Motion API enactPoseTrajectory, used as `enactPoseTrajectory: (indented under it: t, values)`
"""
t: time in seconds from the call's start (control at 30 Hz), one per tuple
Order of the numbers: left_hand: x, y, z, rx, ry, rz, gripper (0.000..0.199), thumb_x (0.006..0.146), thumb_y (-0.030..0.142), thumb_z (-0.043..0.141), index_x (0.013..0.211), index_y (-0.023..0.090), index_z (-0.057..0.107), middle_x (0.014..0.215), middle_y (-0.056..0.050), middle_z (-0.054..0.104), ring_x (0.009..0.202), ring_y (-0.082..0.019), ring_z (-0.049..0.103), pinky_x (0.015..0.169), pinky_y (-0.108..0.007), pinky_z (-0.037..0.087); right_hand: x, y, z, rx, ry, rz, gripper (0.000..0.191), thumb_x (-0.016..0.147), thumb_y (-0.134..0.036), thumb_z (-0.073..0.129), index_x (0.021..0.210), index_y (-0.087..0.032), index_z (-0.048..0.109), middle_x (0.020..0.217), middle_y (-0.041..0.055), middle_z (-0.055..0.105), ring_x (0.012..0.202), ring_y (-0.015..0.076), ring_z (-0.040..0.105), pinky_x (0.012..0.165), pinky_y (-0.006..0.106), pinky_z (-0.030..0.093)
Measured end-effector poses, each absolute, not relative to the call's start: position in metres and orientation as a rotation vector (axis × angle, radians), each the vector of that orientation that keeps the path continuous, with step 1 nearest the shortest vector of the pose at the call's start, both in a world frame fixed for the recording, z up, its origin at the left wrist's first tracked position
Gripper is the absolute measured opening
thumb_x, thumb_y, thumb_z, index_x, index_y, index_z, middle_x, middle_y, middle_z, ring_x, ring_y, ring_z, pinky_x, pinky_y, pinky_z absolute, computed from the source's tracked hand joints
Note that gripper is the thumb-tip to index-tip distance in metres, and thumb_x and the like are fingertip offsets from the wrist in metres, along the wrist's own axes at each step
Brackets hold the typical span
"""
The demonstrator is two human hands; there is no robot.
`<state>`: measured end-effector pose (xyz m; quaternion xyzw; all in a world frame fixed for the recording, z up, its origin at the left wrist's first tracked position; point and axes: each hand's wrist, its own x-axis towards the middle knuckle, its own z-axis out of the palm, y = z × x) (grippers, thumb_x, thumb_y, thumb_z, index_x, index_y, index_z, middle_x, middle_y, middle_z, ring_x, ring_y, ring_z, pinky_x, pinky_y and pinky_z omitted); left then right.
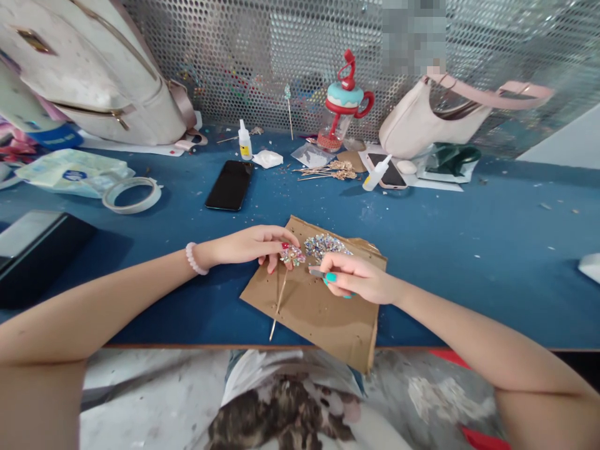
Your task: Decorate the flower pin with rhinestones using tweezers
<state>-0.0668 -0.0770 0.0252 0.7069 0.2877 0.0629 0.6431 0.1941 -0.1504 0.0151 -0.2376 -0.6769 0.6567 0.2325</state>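
Note:
A brown cardboard sheet (319,312) lies at the table's front edge, overhanging it slightly. On it rests a hairpin (280,303) with a gold stick and a pink, sparkling flower head (293,255). My left hand (262,244) comes from the left, its fingers closed on the flower head. My right hand (351,275) pinches a small grey tool (317,272), its tip pointing left, close to the flower head but apart from it. Just behind my right hand is a pile of multicoloured rhinestones (323,244) on the cardboard.
Behind the cardboard are a black phone (229,185), glue bottles (244,141), gold hairpins (335,170) and a red-lidded cup (344,103). Tape (132,195) and a dark box (42,253) lie left. A backpack (103,75) and a handbag (412,125) stand by the mesh panel.

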Motion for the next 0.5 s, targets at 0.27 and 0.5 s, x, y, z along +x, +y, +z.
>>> enactPoseTrajectory:
  t: [0.27, 0.5]
  values:
    - [-0.064, -0.078, 0.026, 1.612, 0.672, 0.147, 0.028, 0.096, 0.031, 0.043, 0.118, 0.018, 0.052, 0.1, -0.007, 0.072, 0.059, -0.007, 0.061, 0.049, -0.017, 0.035, 0.197, -0.147, 0.011, -0.67, -1.832, 1.717, 0.021, 0.099, -0.038, 0.043, 0.093, -0.018, 0.044, 0.059, -0.008, 0.044, 0.049, 0.0062, 0.034, 0.05, 0.023, 0.027]
    - [-0.065, -0.075, 0.019, 1.612, 0.623, 0.177, 0.026, 0.096, 0.031, 0.043, 0.117, 0.02, 0.053, 0.1, -0.004, 0.072, 0.059, -0.007, 0.062, 0.052, -0.017, 0.038, 0.186, -0.149, 0.01, -0.682, -1.868, 1.755, 0.022, 0.1, -0.039, 0.041, 0.09, -0.018, 0.042, 0.058, -0.008, 0.044, 0.049, 0.0064, 0.035, 0.051, 0.023, 0.028]
